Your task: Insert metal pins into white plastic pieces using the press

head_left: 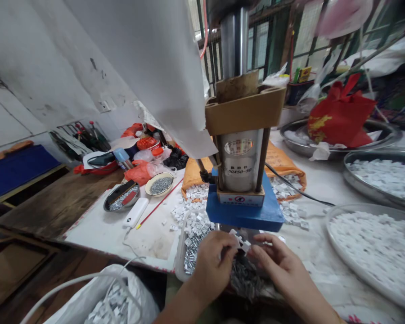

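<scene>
Both of my hands meet just below the blue base (243,213) of a small pneumatic press (242,153). My left hand (213,263) pinches small white plastic parts (241,240) at its fingertips. My right hand (278,265) curls beside it, its fingertips touching the same white pieces. Under the hands lies a clear tray (180,256) with small metal clips and white parts in it.
Loose white parts (189,209) lie left of the press beside an orange sack (193,173). Round steel trays (367,265) of white parts stand at right. A white power bank (135,212), two dishes of metal bits (159,184) and a white bag (111,297) are at left.
</scene>
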Available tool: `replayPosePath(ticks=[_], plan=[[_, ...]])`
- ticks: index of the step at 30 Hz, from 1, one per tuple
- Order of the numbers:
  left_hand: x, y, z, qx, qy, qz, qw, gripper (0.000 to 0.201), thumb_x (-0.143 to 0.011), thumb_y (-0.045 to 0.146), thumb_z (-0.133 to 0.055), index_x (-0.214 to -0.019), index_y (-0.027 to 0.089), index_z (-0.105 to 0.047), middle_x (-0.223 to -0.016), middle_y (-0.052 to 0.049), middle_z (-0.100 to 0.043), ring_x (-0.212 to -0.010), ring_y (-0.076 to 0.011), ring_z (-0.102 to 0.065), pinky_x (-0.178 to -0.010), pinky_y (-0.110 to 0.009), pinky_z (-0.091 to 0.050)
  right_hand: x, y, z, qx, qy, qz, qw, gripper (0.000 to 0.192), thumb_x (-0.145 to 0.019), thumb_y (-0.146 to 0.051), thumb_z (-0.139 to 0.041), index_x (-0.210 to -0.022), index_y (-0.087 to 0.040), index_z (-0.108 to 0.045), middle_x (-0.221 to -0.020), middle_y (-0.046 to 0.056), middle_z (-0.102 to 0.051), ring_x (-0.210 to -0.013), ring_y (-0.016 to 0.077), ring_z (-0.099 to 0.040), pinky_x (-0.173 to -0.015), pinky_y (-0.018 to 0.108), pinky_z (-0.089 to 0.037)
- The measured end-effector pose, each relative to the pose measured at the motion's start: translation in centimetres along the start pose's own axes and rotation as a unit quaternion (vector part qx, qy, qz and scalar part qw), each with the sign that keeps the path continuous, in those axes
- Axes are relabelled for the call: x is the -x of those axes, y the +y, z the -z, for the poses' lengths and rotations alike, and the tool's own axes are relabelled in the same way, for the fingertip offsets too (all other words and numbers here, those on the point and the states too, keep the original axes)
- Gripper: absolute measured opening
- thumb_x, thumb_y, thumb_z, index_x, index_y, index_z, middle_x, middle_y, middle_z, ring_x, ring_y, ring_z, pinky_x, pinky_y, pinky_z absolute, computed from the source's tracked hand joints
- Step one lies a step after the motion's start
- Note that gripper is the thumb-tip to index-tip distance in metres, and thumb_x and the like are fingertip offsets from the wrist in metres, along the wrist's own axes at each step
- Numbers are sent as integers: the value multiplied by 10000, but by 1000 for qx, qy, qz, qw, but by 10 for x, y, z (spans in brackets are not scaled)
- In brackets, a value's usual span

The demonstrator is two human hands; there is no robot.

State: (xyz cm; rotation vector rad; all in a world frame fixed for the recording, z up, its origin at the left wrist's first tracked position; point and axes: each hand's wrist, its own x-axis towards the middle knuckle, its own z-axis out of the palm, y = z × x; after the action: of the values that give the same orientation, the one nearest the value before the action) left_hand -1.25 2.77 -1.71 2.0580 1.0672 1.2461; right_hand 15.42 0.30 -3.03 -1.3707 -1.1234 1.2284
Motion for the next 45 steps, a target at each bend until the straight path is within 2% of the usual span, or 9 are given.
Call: replayPosePath(ticks=[2,7,13,17,23,28,30,38,45], plan=[[-10,-8,-2,-19,20,13,1000,133,-817,110,-555,-851,187,-658,-884,-53,-683,-853,-183,-618,-815,-341,-493,-9,-2,2,116,62,78,988,268,-748,-458,-599,-898,-237,-601,-813,47,-668,-729,222,-600,-672,334,-470],[-18,-22,-15,-30,-6,41,999,154,-796,99,-565,-814,189,-689,-834,-41,-705,-806,-181,-634,-776,-334,-508,-25,5,-9,251,42,187,949,151,-767,-342,-553,-800,-235,-653,-794,62,-649,-766,244,-595,-706,371,-481],[-16,-18,-20,4,16,84,996,109,-803,133,-594,-774,180,-688,-816,-36,-699,-787,-176,-633,-751,-310,-503,-28,14,-17,251,51,176,950,181,-801,-317,-495,-842,-218,-641,-824,72,-649,-767,231,-597,-700,362,-490],[-16,-17,-22,-24,9,59,998,133,-817,119,-566,-769,176,-675,-815,-44,-690,-798,-182,-625,-761,-322,-498,-26,15,-15,223,33,153,962,199,-793,-323,-502,-895,-217,-636,-860,72,-670,-778,229,-610,-709,357,-502],[-10,-22,-23,-70,13,-53,996,195,-838,91,-478,-872,176,-650,-869,-80,-667,-845,-201,-601,-777,-358,-498,-12,29,26,243,64,152,956,289,-735,-411,-591,-966,-245,-640,-1003,98,-669,-961,289,-595,-855,414,-476],[-9,-23,-23,-13,56,33,998,126,-844,115,-515,-835,171,-627,-811,-45,-655,-786,-172,-607,-744,-311,-497,3,37,61,290,88,127,944,254,-741,-445,-588,-904,-267,-669,-1009,93,-672,-973,310,-594,-845,424,-476],[-9,-23,-24,6,58,56,997,107,-840,125,-536,-822,171,-631,-809,-38,-657,-785,-167,-612,-751,-304,-495,3,30,54,284,89,142,944,245,-747,-434,-586,-906,-265,-664,-1001,90,-671,-969,301,-597,-844,412,-476],[-8,-23,-27,30,45,69,996,104,-841,124,-552,-830,170,-645,-856,-41,-665,-804,-163,-621,-757,-308,-507,-27,13,-16,217,35,187,957,179,-757,-292,-549,-895,-226,-643,-904,74,-676,-838,251,-617,-750,377,-496],[-7,-23,-28,16,44,45,998,120,-831,94,-549,-843,172,-638,-856,-43,-660,-806,-160,-616,-757,-309,-504,-29,16,-19,137,55,135,980,153,-759,-333,-555,-777,-220,-657,-819,58,-701,-750,226,-628,-653,318,-503]])
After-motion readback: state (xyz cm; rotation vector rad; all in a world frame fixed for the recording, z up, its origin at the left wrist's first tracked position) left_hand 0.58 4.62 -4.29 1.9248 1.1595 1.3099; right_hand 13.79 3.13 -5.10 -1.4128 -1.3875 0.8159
